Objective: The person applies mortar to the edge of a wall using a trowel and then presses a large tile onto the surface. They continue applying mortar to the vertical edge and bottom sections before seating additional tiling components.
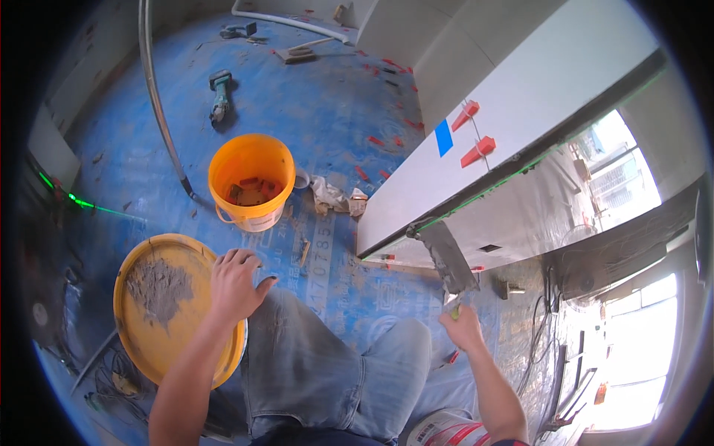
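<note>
My right hand is closed round the handle of a putty knife. Grey paste coats its broad blade, whose far end meets the dark lower edge of a long white panel. Over the right rim of a round yellow lid lies my left hand, fingers stretched and thumb apart, with nothing seen in it. A patch of grey paste is spread on the lid. Two red wedges and a piece of blue tape sit on the panel's face.
Ahead stands a yellow bucket with red pieces inside. A crumpled bag lies beside it, and a metal pole slants down behind. A teal power tool rests on the blue floor covering. A white-and-red bucket is near my right forearm.
</note>
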Available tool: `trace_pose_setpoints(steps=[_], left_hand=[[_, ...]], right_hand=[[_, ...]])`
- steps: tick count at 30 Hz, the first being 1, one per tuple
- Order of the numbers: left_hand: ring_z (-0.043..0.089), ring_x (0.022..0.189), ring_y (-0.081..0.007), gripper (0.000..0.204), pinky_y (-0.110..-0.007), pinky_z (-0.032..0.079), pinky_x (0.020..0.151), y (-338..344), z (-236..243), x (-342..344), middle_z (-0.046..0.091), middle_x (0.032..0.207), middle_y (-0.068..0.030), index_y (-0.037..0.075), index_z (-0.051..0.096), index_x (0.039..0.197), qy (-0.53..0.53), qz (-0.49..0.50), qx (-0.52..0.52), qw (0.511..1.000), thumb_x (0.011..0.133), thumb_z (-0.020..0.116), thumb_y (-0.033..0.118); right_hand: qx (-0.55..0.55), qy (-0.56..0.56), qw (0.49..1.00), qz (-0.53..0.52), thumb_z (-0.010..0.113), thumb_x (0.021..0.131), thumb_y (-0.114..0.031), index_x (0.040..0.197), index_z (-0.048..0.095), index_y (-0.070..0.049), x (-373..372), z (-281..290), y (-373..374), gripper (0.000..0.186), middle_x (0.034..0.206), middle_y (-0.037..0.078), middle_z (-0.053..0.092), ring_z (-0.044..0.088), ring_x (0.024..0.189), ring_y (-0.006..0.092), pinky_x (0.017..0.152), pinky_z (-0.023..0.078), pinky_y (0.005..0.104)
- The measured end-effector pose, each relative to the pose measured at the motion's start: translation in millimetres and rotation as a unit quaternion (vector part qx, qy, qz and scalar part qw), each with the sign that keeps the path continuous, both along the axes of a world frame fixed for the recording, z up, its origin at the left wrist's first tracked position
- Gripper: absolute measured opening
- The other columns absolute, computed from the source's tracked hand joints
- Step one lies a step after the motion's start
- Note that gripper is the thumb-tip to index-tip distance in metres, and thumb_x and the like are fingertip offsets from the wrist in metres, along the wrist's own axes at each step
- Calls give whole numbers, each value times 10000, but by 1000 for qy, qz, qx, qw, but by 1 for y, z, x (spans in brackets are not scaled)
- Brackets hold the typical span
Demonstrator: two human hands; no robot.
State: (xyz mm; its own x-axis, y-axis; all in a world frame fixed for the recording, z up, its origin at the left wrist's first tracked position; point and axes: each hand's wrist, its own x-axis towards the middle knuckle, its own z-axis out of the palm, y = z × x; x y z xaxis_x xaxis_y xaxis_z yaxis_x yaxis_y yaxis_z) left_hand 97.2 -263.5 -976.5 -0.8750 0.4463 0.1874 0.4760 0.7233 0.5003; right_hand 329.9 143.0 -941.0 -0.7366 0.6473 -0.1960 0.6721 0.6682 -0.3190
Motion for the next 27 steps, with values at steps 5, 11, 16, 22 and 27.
trace_pose_setpoints(steps=[5,11,16,22,27], left_hand=[[566,1078,-286,340,-421,405,970,3,-2,-2,644,1081,-84,41,683,927,-6,17,-7,1000,699,818,254],[572,1063,-286,342,-420,411,959,1,-6,-2,640,1065,-85,33,685,923,7,6,8,1000,698,822,250],[571,1081,-279,351,-434,409,970,-3,-7,-1,641,1097,-88,35,683,940,-2,18,-10,1000,708,821,259],[564,1099,-282,338,-428,405,975,-2,-5,-2,639,1088,-87,45,682,941,-10,1,-8,1000,727,809,274],[555,1106,-277,340,-416,401,975,-5,-9,-2,625,1089,-93,37,695,955,-11,0,-12,1000,738,804,276]], right_hand=[[-43,35,998,8,705,759,-332,795,620,28,23,-1,-14,372,701,200,640,650,670,322,629,491,413],[-50,-29,995,81,705,765,-340,812,627,11,-5,-14,-15,362,677,152,646,645,624,280,607,491,381],[-121,-50,991,-25,688,777,-400,811,640,-3,-22,-13,-34,401,659,135,660,668,624,272,618,506,392],[-21,-46,999,-11,681,806,-345,853,642,-4,17,-30,-19,346,693,116,656,640,611,210,601,490,364],[-29,-62,996,55,695,806,-309,835,625,-4,-20,-7,-41,314,727,118,653,633,611,183,569,483,348]])
